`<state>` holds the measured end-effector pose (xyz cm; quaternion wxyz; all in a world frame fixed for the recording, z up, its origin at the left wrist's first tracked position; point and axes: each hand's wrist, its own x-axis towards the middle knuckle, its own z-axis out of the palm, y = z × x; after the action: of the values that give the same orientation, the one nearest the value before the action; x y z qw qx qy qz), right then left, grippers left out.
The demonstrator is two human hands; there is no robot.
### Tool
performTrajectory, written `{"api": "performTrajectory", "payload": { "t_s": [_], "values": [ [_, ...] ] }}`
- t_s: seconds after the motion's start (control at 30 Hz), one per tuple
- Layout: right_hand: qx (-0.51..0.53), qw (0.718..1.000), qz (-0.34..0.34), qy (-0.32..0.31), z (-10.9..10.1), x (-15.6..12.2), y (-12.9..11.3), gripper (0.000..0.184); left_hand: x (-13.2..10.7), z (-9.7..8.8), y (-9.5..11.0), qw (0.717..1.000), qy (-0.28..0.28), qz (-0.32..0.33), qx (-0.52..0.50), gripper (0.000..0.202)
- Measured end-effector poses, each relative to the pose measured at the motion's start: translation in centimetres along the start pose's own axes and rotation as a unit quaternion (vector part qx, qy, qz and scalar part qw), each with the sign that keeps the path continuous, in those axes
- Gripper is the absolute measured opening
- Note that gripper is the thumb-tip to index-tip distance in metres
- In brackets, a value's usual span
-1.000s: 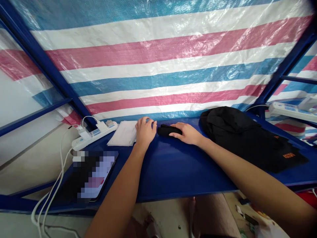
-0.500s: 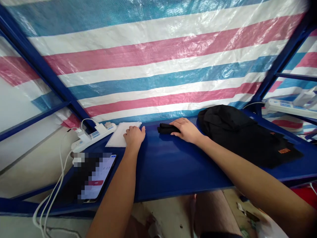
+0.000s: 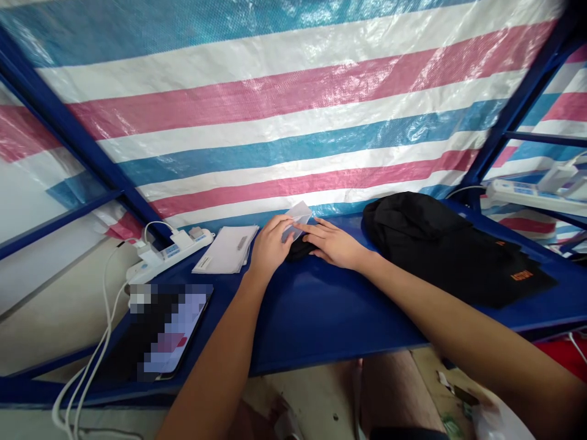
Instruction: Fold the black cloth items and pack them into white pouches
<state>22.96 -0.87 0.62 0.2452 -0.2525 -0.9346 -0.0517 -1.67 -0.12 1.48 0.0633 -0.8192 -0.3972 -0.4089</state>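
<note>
A glossy woven tarp [image 3: 293, 122] in pink, white and blue stripes backs the blue counter [image 3: 321, 318]. At its rear edge, both forearms reach forward: the left hand [image 3: 270, 247] pinches a clear plastic sleeve [image 3: 298, 215], and the right hand [image 3: 334, 244] lies spread on a small black cloth bundle [image 3: 297, 249].

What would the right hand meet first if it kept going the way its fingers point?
The right hand points left; first comes the clear bag it already touches, then probably the left hand. Depth is unclear.
</note>
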Motion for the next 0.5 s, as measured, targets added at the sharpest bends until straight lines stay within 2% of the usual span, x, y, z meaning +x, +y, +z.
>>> {"api": "performTrajectory", "payload": {
  "t_s": [0.1,0.17,0.37,0.43,0.5],
  "values": [
    [-0.016,1.0,0.005,0.004,0.0,0.0,0.4,0.037,0.0,-0.3,-0.3,1.0,-0.018,0.017,-0.018,0.042],
    [-0.018,1.0,0.01,0.009,0.0,0.0,0.7,0.033,-0.1,-0.3,-0.9,0.999,-0.038,0.006,-0.011,0.044],
    [0.016,0.999,0.029,0.017,0.1,-0.4,1.8,0.034,-0.7,0.3,-2.7,0.983,-0.147,-0.109,0.004,0.035],
    [0.03,0.999,0.032,0.021,0.0,-0.6,2.0,0.035,-0.9,0.5,-2.9,0.982,-0.134,-0.131,0.006,0.038],
    [0.04,0.999,0.031,0.022,-0.1,-0.7,1.9,0.037,-0.9,0.5,-3.1,0.986,-0.098,-0.132,0.024,0.046]
  ]
}}
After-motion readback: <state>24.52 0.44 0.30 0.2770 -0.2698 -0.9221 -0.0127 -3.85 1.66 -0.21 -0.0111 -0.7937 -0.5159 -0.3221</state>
